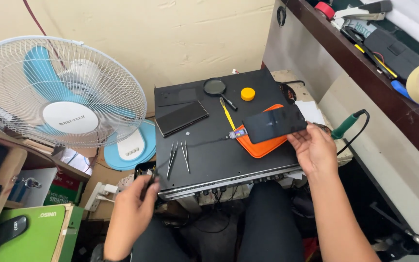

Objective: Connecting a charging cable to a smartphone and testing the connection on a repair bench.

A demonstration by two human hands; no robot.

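Holding a dark phone over the orange mat, the right hand grips its lower edge, a small tester plugged in; the left hand pinches the black cable; seemingly checking the connection; next calls for steadying both.

Bright, even light, soft shadows, mild glare on the black phone, wide-angle bending at edges.

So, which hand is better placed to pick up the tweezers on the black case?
Probably the left hand: it hovers at the case's front edge, just below the tweezers. The right hand already holds the dark phone.
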